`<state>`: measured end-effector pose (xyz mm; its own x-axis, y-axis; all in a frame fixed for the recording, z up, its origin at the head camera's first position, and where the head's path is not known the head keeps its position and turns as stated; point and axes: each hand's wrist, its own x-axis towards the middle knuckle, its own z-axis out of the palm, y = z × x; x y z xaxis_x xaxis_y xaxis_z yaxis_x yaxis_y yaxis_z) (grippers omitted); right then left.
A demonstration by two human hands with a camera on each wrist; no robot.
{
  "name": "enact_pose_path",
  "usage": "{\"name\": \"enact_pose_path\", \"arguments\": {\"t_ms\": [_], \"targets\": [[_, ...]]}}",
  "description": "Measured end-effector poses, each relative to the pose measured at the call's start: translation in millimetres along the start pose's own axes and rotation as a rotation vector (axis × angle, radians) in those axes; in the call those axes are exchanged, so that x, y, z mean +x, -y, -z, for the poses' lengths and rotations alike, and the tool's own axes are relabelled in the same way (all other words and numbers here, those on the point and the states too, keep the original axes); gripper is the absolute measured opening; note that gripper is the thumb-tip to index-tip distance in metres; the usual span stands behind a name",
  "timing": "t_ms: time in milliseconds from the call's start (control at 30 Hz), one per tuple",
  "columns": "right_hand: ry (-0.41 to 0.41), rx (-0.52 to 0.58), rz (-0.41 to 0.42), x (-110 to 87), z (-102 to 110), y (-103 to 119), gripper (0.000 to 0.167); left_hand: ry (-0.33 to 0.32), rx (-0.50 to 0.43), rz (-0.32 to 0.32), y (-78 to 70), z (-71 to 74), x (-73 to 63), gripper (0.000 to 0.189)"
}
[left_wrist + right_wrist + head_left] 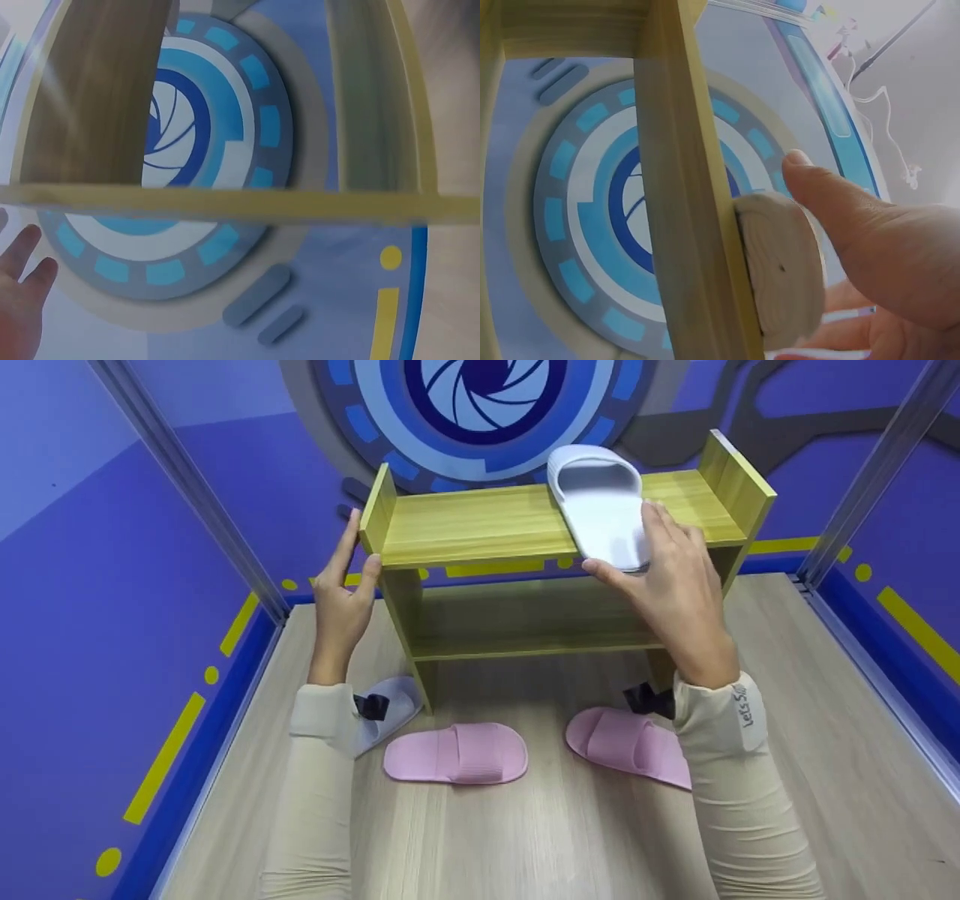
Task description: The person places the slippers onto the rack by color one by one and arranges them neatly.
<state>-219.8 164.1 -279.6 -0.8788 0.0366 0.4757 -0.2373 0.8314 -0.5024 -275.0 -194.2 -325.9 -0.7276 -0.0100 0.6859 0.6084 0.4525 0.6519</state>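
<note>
A: Looking down from the head view, where's the white slipper (604, 521)?

B: On top of the shelf (472, 521), right of its middle. Its long axis runs roughly front to back; the toe points at the wall (225, 495) behind the shelf, leaning slightly left, and the heel pokes past the shelf's front edge.

A: And the hands?

B: The right hand (675, 589) has hold of the heel, half open, thumb on one side, fingers on the other. The left hand (343, 596) is at the shelf's left end, thumb and forefinger well spread, gripping nothing I can see. One pink slipper (456, 753) lies in front of the shelf.

A: What does the left wrist view add?

B: Fingers just outside the shelf's end panel; whether they press it, I can't tell. I'd make that hand a light brace against skidding.

A: The right wrist view?

B: The heel's underside juts beyond the shelf's edge, thumb near its side; how firm the grip is, I can't tell. I'd keep the sole level, ease it back, square the toe to the wall, and let go only once it sits without tipping.
</note>
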Motion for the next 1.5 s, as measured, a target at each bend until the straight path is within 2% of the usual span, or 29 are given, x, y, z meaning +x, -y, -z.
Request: {"name": "enact_pose_path", "arguments": {"t_ms": [200, 367, 567, 700, 833, 1067, 1167, 1333, 1500], "targets": [[-0.087, 0.072, 0.088, -1.1, 11, -11, 0.072, 0.181, 0.077, 0.057, 15.0, 13.5, -11.3, 0.075], [-0.189, 0.111, 0.206, 0.0, 19, -26, 0.058, 0.322, 0.133, 0.147, 29.9, 24.9, -24.6, 0.087], [-0.285, 0.094, 0.350, 1.5, 28, -47, 0.053, 0.438, 0.243, 0.251, 57.7, 41.2, -49.0, 0.096], [-0.326, 0.101, 0.383, 4.6, 34, -62, 0.050, 0.475, 0.306, 0.303, 79.4, 52.7, -68.2, 0.098], [-0.355, 0.124, 0.370, 7.6, 39, -75, 0.049, 0.505, 0.318, 0.352, 97.1, 62.0, -87.0, 0.099], [-0.359, 0.134, 0.360, 12.1, 47, -95, 0.050, 0.562, 0.347, 0.452, 122.5, 72.4, -117.7, 0.102], [-0.355, 0.139, 0.349, 14.2, 50, -102, 0.049, 0.575, 0.346, 0.474, 134.4, 75.6, -130.7, 0.103], [-0.354, 0.158, 0.323, 16.7, 54, -108, 0.049, 0.578, 0.336, 0.498, 149.1, 81.8, -149.5, 0.103], [-0.325, 0.167, 0.293, 15.7, 56, -108, 0.051, 0.599, 0.343, 0.558, 156.6, 87.3, -165.8, 0.105]]}}
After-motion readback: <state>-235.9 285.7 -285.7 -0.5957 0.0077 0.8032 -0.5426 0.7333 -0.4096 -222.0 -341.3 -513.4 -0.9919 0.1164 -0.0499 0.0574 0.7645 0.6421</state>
